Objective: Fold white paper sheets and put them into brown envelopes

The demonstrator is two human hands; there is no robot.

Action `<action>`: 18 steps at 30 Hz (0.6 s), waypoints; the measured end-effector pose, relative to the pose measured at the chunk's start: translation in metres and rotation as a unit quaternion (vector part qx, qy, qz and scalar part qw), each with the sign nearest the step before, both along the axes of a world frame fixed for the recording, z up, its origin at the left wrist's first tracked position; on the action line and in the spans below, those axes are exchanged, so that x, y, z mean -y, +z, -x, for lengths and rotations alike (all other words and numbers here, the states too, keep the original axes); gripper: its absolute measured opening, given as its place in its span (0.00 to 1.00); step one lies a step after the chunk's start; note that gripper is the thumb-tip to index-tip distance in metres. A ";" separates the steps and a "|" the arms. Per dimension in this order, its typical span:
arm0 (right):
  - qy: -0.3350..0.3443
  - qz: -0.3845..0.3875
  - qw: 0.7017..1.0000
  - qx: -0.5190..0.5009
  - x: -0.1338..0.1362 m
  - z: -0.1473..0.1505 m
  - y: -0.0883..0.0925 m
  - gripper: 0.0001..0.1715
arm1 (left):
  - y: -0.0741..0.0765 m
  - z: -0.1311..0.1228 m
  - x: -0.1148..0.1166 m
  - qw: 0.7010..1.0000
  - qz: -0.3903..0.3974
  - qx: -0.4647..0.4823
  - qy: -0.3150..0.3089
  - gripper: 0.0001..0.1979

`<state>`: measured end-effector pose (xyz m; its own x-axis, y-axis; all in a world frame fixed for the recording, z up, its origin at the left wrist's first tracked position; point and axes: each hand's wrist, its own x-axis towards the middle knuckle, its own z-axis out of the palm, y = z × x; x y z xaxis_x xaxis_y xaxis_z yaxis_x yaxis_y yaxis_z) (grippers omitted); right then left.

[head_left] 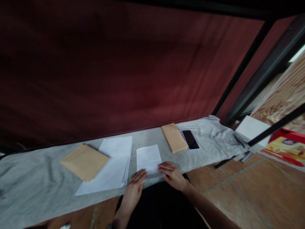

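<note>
Where the grey cloth-covered surface (pixel 211 136) runs up to the wearer's dark clothing (pixel 162 208), we find a small white sheet (pixel 149 156) lying at the near edge. We log the left hand (pixel 135 186) on its lower left corner and the right hand (pixel 175 176) on its lower right side, fingers of both laid on the paper. As for the grip, we cannot tell on either side whether thumb and fingers are pinched together on the sheet or merely rest there. Light is dim and the lower edge partly covered; it may be folded.

Left of it, just beside, we record larger white papers (pixel 119 156), slightly fanned at their right edge, a brown bundle (pixel 84 162) lying askew across their left part. Beyond the right hand: a second brown bundle (pixel 174 137), neatly squared, and close by it a dark-screened phone (pixel 190 140) with a pale rim. Behind everything we note a dark red backdrop (pixel 143 73); far right, a red-and-yellow package (pixel 287 148) above tiled floor (pixel 269 187)
</note>
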<state>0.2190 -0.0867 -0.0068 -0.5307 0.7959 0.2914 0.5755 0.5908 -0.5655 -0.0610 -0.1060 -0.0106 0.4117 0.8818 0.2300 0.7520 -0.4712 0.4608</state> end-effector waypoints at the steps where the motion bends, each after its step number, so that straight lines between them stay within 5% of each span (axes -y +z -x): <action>1: -0.008 0.002 1.000 -0.006 0.000 0.000 -0.001 0.28 | 0.002 0.001 0.003 1.000 0.001 0.000 0.004 0.22; 6: -0.044 0.019 0.998 -0.041 -0.004 0.001 -0.006 0.24 | 0.008 0.004 0.006 0.998 0.014 0.033 0.047 0.20; 11: -0.080 0.007 0.996 -0.049 -0.012 0.006 -0.007 0.13 | 0.013 0.001 -0.006 0.983 0.051 0.085 0.158 0.14; 18: -0.168 0.035 0.984 -0.038 -0.033 0.016 -0.004 0.12 | 0.033 -0.022 -0.024 0.951 0.104 0.032 0.291 0.15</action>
